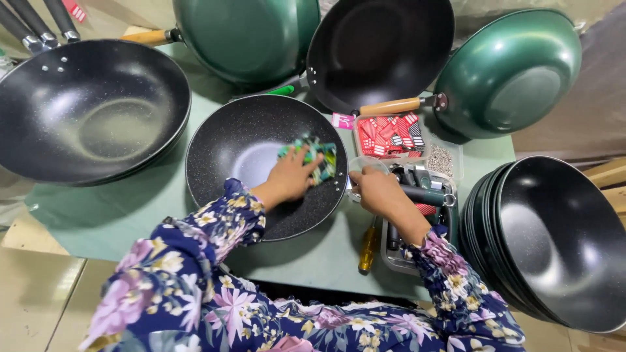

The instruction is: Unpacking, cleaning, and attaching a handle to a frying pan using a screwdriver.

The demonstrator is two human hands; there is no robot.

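Note:
A black speckled wok (pixel 222 143) without a handle lies in front of me on the green table. My left hand (pixel 291 176) presses a green patterned cloth (pixel 321 158) against the inside of its right wall. My right hand (pixel 378 192) grips the wok's right rim, just beside a tray of parts. Both arms wear floral sleeves.
A grey tray (pixel 390 259) holds black handles, a box of red tags (pixel 388 135) and screws (pixel 441 160). A yellow screwdriver (pixel 368 251) lies by it. Black wok (pixel 88 111) left, stacked black woks (pixel 554 238) right, green woks (pixel 512 72) and a black one (pixel 378 45) behind.

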